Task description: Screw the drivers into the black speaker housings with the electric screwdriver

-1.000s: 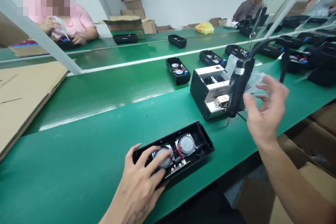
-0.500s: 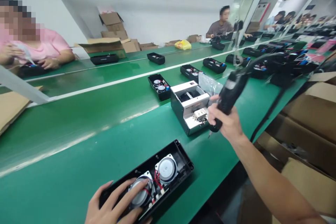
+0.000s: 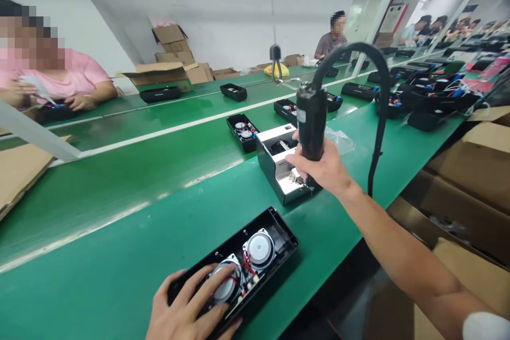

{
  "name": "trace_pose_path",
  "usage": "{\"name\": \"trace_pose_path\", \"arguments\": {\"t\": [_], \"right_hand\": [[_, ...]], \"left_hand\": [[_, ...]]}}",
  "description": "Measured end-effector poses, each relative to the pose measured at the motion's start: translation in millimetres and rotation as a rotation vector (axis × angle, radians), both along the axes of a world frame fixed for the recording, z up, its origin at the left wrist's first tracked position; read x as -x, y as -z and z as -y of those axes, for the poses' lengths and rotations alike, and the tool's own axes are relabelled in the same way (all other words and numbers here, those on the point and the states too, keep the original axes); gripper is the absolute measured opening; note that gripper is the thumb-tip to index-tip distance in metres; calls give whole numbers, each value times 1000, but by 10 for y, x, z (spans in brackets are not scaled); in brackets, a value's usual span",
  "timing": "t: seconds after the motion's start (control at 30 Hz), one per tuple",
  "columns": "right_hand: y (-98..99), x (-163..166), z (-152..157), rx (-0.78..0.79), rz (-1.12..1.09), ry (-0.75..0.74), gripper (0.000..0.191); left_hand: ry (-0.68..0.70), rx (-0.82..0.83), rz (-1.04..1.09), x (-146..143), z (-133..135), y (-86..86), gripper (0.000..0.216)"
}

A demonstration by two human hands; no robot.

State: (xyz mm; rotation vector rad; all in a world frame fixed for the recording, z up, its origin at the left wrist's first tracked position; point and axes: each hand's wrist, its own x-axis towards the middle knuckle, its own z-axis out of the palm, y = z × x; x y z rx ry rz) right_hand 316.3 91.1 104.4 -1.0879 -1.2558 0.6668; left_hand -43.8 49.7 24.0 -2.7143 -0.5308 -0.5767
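Observation:
My left hand (image 3: pixel 189 308) lies flat, fingers spread, on an open black speaker housing (image 3: pixel 279 223) with two round drivers and red wires, near the front edge of the green bench. My right hand (image 3: pixel 324 169) is closed round a black electric screwdriver (image 3: pixel 311 119), held upright. Its tip points down at the front of a black and silver screw feeder box (image 3: pixel 274 167). A thick black cable (image 3: pixel 378 90) arcs from the screwdriver's top over to the right.
Several more open black housings (image 3: pixel 243 132) sit along the green conveyor (image 3: pixel 119 170). A person in pink sits at the far left, another at the far end. Cardboard boxes (image 3: pixel 470 191) stand at the right, below the bench edge. A clear plastic bag (image 3: pixel 338 141) lies behind the feeder.
My right hand went from open beside the hanging screwdriver to gripping it, then swung it upright over the screw feeder. The view shifted right. My left hand stayed on the housing.

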Motion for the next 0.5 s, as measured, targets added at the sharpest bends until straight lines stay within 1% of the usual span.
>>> {"name": "trace_pose_path", "arguments": {"t": [0.03,0.1,0.17,0.3,0.4,0.5], "right_hand": [[-13,29,55,29,-35,-65,39],[-41,132,198,28,-138,-183,37],[-69,289,365,-17,-244,-275,38],[-90,690,664,-130,-397,-376,50],[-40,985,794,-116,-412,-433,60],[64,1197,833,-72,-300,-479,65]], "left_hand": [[-6,7,8,-22,17,-6,12],[-32,51,35,-83,66,-10,10],[-85,142,77,-168,131,-9,10],[-188,311,184,-329,250,-21,13],[-214,357,168,-366,298,-29,9],[-242,381,158,-349,319,16,4]]}}
